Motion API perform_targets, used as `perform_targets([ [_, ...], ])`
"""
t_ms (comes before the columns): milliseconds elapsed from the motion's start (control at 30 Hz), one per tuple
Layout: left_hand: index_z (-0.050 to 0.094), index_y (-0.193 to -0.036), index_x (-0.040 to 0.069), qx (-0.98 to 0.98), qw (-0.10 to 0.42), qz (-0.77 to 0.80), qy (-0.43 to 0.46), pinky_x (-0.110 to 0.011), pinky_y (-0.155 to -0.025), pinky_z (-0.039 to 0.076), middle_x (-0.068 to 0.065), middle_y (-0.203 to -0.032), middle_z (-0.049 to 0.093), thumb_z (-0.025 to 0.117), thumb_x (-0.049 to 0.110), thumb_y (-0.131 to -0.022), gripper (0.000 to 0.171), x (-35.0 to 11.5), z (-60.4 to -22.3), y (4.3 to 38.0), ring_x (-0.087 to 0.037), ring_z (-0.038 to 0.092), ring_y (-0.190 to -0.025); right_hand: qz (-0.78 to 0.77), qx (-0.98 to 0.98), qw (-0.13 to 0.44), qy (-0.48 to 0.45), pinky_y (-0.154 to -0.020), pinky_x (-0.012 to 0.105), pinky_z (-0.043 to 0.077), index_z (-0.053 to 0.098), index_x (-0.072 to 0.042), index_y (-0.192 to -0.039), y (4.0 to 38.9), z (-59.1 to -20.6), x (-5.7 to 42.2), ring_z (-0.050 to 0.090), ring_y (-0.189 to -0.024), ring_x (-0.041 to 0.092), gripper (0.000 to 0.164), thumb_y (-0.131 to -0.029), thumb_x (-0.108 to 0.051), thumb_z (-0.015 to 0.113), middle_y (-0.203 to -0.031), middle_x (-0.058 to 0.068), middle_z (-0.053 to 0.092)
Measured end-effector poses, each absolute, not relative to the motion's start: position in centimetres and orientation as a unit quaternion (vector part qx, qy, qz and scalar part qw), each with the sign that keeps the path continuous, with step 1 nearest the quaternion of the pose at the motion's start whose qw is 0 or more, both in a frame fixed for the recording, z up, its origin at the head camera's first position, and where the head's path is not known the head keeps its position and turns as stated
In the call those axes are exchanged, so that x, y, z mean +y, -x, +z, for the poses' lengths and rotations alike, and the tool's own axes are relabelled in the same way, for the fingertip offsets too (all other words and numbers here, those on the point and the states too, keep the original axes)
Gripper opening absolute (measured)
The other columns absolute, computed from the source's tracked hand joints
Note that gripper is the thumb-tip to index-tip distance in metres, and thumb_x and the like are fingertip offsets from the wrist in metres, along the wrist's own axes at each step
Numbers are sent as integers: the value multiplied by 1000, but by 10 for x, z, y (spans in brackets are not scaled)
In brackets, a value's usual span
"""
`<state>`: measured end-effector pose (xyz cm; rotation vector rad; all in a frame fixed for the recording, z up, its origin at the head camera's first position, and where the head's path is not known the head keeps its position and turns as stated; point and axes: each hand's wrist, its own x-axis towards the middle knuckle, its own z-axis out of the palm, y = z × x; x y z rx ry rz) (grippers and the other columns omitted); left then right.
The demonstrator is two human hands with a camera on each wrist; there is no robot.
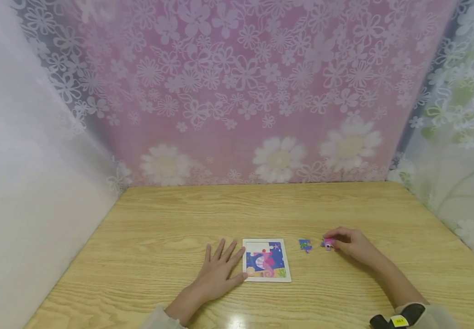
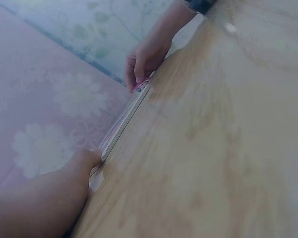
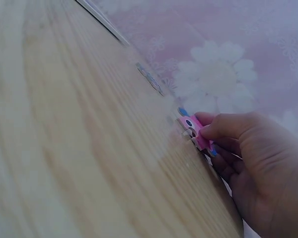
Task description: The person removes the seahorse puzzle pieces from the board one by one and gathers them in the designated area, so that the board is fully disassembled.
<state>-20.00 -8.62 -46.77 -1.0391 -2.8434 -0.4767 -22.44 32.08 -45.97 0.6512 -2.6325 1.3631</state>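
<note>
A white-framed jigsaw puzzle [image 1: 288, 274] lies on the table with a pink seahorse picture; its upper left part shows bare white backing. My left hand [image 1: 217, 276] lies flat beside it with fingers spread, the fingertips and thumb touching the frame's left edge. To the right, my right hand [image 1: 356, 246] pinches a pink puzzle piece [image 3: 202, 135] with an eye on it between thumb and fingers, tilted up at the table surface. Between that hand and the frame lies a loose blue and green puzzle piece [image 1: 304, 245].
The wooden table [image 1: 171, 219] runs back to a pink flowered curtain [image 1: 228, 114]. Pale curtains hang along the left [image 1: 43, 183] and right sides. A dark band with a yellow label [image 1: 399, 321] sits on the right wrist.
</note>
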Motion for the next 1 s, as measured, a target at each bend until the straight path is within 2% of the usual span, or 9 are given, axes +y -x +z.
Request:
perform_targets([
  [300, 27, -146, 19, -930, 38, -150, 333, -62, -99, -4, -9, -151, 15, 28, 58, -93, 65, -87, -470, 202, -37, 2, -136, 414, -869, 94, -255, -74, 16, 44, 65, -1, -105, 226, -460, 321, 56, -89, 9, 18, -88, 1, 58, -100, 10, 61],
  [700, 29, -145, 17, -926, 41, -161, 339, -63, -99, -4, -11, -150, 17, 32, 56, -94, 64, -88, -469, 200, -39, 4, -135, 422, -864, 88, -260, -70, 19, 46, 65, -1, -105, 226, -462, 322, 54, -84, 9, 18, -89, 0, 58, -99, 11, 59],
  [1000, 29, -145, 18, -929, 36, -157, 334, -62, -100, -4, -9, -151, 17, 32, 56, -94, 64, -86, -469, 201, -37, 4, -135, 411, -873, 86, -248, -72, 18, 45, 66, -3, -105, 225, -462, 322, 55, -88, 18, 18, -89, -3, 58, -100, 8, 59],
])
